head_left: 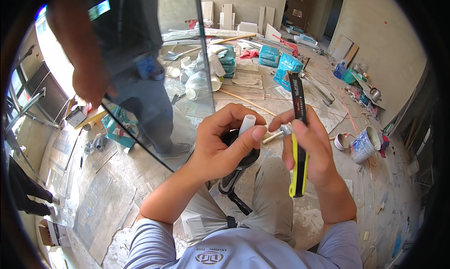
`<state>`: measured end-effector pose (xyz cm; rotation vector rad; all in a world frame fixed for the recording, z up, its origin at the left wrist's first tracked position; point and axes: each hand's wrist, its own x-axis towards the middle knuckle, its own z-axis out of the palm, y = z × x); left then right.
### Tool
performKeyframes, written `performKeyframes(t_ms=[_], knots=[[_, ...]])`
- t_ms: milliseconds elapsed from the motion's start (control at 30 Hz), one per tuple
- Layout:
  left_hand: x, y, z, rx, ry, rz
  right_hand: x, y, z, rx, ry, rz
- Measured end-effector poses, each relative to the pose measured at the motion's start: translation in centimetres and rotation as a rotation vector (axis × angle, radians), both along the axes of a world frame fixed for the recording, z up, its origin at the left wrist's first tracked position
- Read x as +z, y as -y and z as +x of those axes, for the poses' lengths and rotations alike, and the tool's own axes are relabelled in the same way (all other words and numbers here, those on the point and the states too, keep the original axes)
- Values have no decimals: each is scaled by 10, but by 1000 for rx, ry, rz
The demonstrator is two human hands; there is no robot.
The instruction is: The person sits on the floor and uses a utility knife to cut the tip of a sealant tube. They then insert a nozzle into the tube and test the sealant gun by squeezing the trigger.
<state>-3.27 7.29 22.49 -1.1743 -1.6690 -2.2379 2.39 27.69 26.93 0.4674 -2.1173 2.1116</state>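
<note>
- Head view looks down on a person's two bare hands raised over their knees, with a rough concrete floor (117, 194) beneath.
- Left hand (222, 140) is curled around a short white plastic tube (247, 124); its fingers (234, 112) wrap the far side and the thumb presses the near side, so the tube's open end sticks up above the fist.
- Right hand (309, 149) grips a yellow-and-black utility knife (298, 142) held upright, fingers closed on the handle, with the black upper part rising above the knuckles.
- Between the two hands, just beside the tube, sits a small grey piece (284, 128) at the right fingertips; what it is cannot be told.
- Below the left hand, a black tool (236, 175) hangs near the lap.
- Another person (136, 58) stands at the upper left, one hand on a large glass pane (183, 81).
- Farther off lie teal bags (286, 65) and a paint bucket (365, 145).
</note>
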Motion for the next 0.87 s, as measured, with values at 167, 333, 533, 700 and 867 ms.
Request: performKeyframes(t_ms=[167,333,533,700,867], knots=[[1,-5,-2,12,-71,-10,10,-14,13,80,59,3],[0,-6,-9,31,-123,-33,23,-11,21,82,114,70],[-8,-7,-21,-5,-120,-47,32,-7,12,136,180,-8],[-11,-10,-28,19,-172,5,42,-3,9,171,275,73],[-14,-17,-30,56,-184,46,47,1,1,189,354,124]])
